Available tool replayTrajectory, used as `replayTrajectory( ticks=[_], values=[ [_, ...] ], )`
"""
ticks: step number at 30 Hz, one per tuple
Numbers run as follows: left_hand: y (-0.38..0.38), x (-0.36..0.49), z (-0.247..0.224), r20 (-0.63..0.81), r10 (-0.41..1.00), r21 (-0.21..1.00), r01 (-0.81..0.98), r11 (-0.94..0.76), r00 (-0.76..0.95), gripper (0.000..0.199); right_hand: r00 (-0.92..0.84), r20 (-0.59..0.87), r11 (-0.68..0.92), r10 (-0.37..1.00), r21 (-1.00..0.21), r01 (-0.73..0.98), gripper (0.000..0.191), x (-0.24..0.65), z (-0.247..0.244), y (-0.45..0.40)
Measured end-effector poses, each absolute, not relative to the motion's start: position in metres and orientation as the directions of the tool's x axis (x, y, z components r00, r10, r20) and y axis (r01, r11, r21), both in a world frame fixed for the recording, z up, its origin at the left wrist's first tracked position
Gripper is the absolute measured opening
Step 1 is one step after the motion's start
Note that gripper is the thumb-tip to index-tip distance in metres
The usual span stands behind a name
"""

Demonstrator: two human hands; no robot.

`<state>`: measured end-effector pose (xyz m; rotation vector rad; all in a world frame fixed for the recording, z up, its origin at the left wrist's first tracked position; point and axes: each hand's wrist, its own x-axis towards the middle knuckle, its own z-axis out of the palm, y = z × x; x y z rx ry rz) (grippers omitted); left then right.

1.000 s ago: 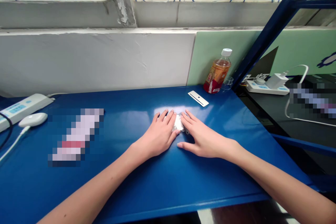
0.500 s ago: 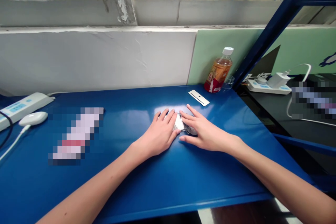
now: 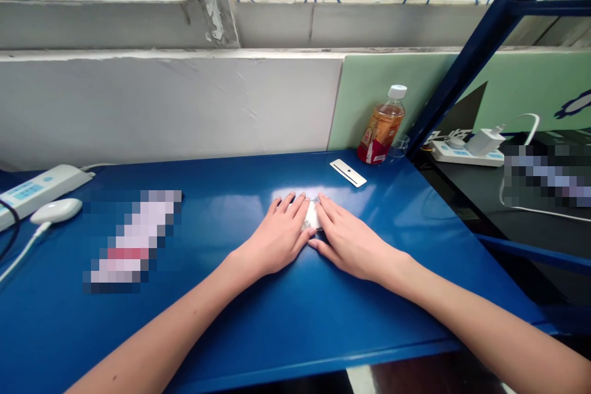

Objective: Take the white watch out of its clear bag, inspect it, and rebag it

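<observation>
On the blue desk (image 3: 295, 314), a small white object (image 3: 313, 215) with a clear, shiny edge shows between my two hands. Its kind is not clear, since most of it is covered. My left hand (image 3: 287, 231) lies flat over its left side, fingers stretched out. From the other side, my right hand (image 3: 348, 234) covers the right part, its fingers straight and close together. The two thumbs nearly meet just below the white piece. Behind the hands lies a flat white card (image 3: 348, 173) with a dark slot and a small dot.
A drink bottle (image 3: 382, 126) with a white cap stands at the back right, beside a blue metal post (image 3: 466, 52). At the left are a power strip (image 3: 44, 191), a white charger (image 3: 56, 210) and a blurred-out flat object (image 3: 138, 237).
My right hand has come down and left, bringing its fingers together over the grey, shiny right part of the object. My left hand stays in place.
</observation>
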<state>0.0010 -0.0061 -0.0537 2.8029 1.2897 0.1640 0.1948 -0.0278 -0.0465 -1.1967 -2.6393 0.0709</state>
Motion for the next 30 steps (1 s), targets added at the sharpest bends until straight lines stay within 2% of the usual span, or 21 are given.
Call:
replayTrajectory(
  ticks=[8,15,21,26,30],
  values=[
    [-0.005,0.0,-0.053,0.079,0.759,0.085,0.754,-0.651,0.646,0.058,-0.623,0.123,0.634,0.773,-0.174,0.753,0.07,0.196,-0.048,-0.026],
    [-0.006,0.0,-0.051,0.083,0.756,0.103,0.749,-0.654,0.649,0.057,-0.628,0.165,0.648,0.761,-0.239,0.723,0.066,0.201,-0.05,-0.025],
    [-0.006,-0.002,-0.049,0.094,0.761,0.157,0.745,-0.649,0.642,0.059,-0.66,0.17,0.678,0.731,-0.29,0.676,0.071,0.211,-0.044,-0.016],
    [-0.004,-0.004,-0.05,0.142,0.747,0.229,0.712,-0.664,0.65,0.056,-0.607,0.316,0.684,0.729,-0.334,0.649,0.044,0.228,-0.042,0.006],
    [-0.003,-0.005,-0.051,0.217,0.695,0.309,0.627,-0.715,0.685,0.053,-0.604,0.45,0.751,0.657,-0.329,0.572,0.037,0.234,-0.047,0.016]
  ],
)
